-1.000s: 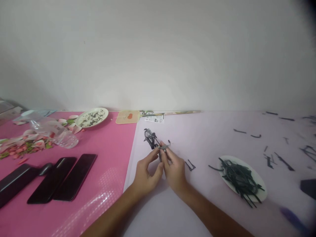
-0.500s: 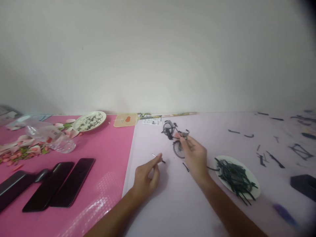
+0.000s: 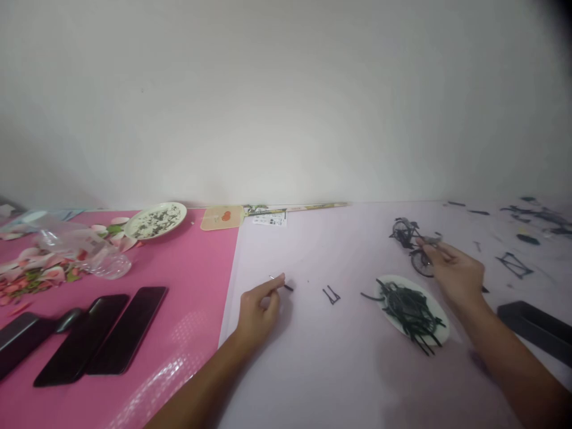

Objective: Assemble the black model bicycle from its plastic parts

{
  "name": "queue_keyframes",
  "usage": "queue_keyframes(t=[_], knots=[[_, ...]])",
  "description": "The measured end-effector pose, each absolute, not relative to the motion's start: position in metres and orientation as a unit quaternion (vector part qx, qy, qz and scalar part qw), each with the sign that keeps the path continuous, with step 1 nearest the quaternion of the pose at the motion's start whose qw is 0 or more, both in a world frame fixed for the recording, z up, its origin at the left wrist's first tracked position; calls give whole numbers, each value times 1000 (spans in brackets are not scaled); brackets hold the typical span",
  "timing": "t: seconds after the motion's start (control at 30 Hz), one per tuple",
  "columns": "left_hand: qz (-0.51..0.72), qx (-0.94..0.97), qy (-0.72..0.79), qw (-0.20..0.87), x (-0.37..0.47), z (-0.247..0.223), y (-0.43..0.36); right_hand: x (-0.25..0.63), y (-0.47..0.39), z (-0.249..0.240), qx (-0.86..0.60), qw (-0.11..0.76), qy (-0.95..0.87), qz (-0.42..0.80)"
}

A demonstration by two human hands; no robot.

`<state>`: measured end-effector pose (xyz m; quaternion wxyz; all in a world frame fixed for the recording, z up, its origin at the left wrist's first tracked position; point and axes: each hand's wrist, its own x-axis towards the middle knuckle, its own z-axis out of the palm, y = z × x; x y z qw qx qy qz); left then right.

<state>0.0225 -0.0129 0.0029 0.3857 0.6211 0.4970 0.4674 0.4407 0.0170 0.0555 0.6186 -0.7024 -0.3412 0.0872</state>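
Between the fingers of my right hand (image 3: 456, 271) is a small black model bicycle (image 3: 404, 233), gripped near its handlebar and tilted above the white surface. My left hand (image 3: 260, 304) pinches a thin rod (image 3: 288, 288), dark at one end and silvery at the other; its exact kind is hard to make out. Two thin black parts (image 3: 331, 295) lie between my hands. Under and left of my right wrist is a white plate (image 3: 440, 339) heaped with dark green and black strips (image 3: 413, 310).
Black model parts (image 3: 513, 265) lie scattered at the right, near a dark block (image 3: 536, 328). On the pink cover (image 3: 187, 268) at the left are phones (image 3: 127, 330), a clear plastic bottle (image 3: 84, 247) and petals. A fly swatter (image 3: 222, 217) lies by the wall.
My right hand has carried the model bicycle to the right, past the plate. The two thin black parts now show fully. My left hand stays nearly in place, still pinching the rod.
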Motion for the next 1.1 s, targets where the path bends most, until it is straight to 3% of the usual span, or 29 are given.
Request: queue_keyframes(t=[0.37, 1.1], knots=[[468, 585, 507, 427, 21, -1, -8, 459, 11, 33, -746, 584, -316, 53], [496, 533, 494, 475, 19, -11, 0, 446, -17, 45, -769, 548, -319, 84]])
